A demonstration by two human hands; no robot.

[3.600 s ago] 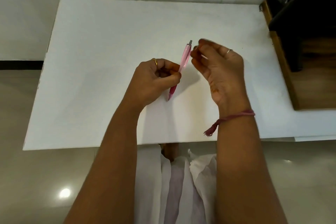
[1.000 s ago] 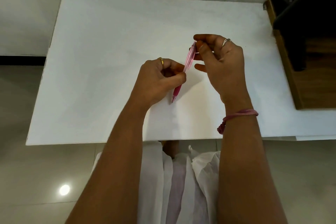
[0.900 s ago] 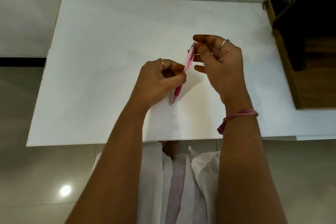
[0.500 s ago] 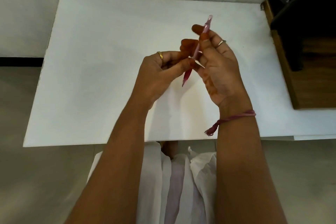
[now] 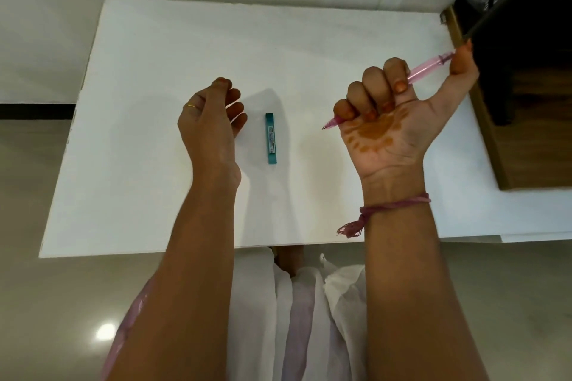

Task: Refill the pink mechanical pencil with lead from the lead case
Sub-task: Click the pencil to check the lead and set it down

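Right hand (image 5: 390,120) is fisted around the pink mechanical pencil (image 5: 424,68), palm up, thumb on the clicker end, tip poking out below the little finger. Left hand (image 5: 210,120) is loosely curled, holding nothing I can see, though the fingertips are partly hidden. Lead case (image 5: 270,138) lies flat on the desk (image 5: 154,71) between the hands, just right of the left one, apparently shut. Judging by this, the refill looks done or at click-testing. Pencil: translucent slim plastic. Case: teal, flat, rectangular, labelled. Desk: matte white.
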